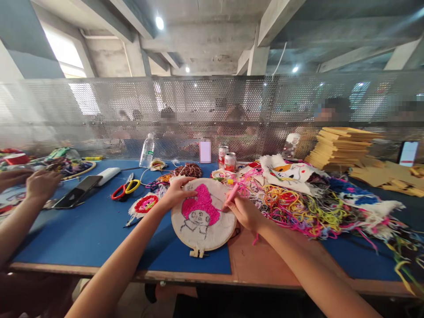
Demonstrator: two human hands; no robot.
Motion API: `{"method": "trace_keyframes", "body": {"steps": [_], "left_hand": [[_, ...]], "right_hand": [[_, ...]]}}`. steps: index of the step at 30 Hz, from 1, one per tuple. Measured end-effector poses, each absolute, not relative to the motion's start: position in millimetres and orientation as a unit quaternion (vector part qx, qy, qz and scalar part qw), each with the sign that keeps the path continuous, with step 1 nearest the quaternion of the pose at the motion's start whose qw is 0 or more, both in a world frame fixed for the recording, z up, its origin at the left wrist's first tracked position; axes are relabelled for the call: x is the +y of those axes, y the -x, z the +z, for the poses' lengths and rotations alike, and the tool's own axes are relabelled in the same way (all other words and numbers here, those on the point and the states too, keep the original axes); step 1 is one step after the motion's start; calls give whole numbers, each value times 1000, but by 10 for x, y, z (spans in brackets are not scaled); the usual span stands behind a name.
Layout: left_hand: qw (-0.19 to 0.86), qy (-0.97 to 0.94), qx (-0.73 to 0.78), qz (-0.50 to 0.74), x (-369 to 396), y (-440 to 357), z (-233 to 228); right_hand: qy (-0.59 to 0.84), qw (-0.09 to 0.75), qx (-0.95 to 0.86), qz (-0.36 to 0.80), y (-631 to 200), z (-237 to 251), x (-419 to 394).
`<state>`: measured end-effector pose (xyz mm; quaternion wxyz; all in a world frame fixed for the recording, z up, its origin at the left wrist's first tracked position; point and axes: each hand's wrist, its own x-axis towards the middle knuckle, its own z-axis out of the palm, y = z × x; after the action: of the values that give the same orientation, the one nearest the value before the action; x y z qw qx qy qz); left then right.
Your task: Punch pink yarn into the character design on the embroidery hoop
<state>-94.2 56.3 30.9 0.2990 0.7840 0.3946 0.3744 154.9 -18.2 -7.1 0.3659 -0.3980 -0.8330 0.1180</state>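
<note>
A round embroidery hoop (205, 247) with white cloth stretched in it is tilted up above the table edge, its screw clamp at the bottom. On the cloth is a drawn character with a looped pink yarn patch (201, 198) over its head. My left hand (178, 193) grips the hoop's upper left rim, thumb over the front. In my right hand (244, 211) is a pink punch needle (232, 192), held like a pen against the cloth at the pink patch's right edge. Its tip is too small to make out. Pink yarn (243, 187) lies beside that hand.
Tangled yarn (298, 205) and embroidered cloths (285, 174) are heaped at the right. Scissors (126, 189), a phone (78, 191) and a bottle (147, 150) lie or stand left. Two cans (229, 162) stand behind. Another person's hands (41, 181) work far left.
</note>
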Motion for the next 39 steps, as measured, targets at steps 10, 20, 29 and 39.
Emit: {"method": "trace_keyframes", "body": {"steps": [10,20,29,39], "left_hand": [[309,-768,414,378,543,947,323],[330,-755,422,378,499,923,362],[317,-763,414,382,533,940,322],[322,-761,415,381,501,935,349]], "right_hand": [[344,361,-862,95,-1526,-43,-185],[345,377,-854,100,-1552,36,-231],[369,393,-830,141,-1574,24,-237],[374,360,-849,100,-1555,3,-245]]}}
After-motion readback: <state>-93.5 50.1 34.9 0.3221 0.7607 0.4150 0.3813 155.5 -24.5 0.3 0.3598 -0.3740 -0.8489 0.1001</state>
